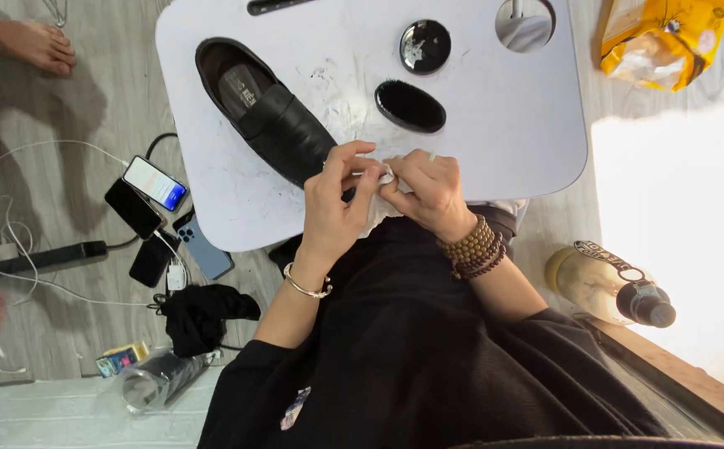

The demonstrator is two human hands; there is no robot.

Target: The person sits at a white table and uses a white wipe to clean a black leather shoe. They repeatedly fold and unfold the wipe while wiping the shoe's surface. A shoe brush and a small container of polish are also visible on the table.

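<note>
Both hands meet at the centre of the frame, at the near edge of a white tray (511, 125). The left hand (338, 199) and the right hand (430, 189) each have their fingers curled shut on one white cloth (378, 209), pinched between them; its loose end hangs down toward the lap. The cloth sits just over the toe of one black shoe (274, 116), which lies aslant on the tray from the upper left toward the centre. The left wrist carries one thin metal bangle (305, 287); the right wrist carries several strands of brown beads (474, 248).

On the tray, right of the shoe, lie one oval black brush (410, 106) and, above it, one round black tin (425, 46). A round hole (526, 21) is cut in the tray's upper right.

On the floor at left lie four phones (155, 183), close together, with white cables and one dark power strip (33, 259). A black rag (200, 314) lies below them, with one clear tumbler (154, 381) and a small yellow-and-blue box (121, 359) at lower left.

A yellow bag (661, 37) with a clear window fills the upper right corner. One yellowish bottle (607, 287) with a dark cap lies at right.

Another person's bare foot (33, 46) shows at upper left.
</note>
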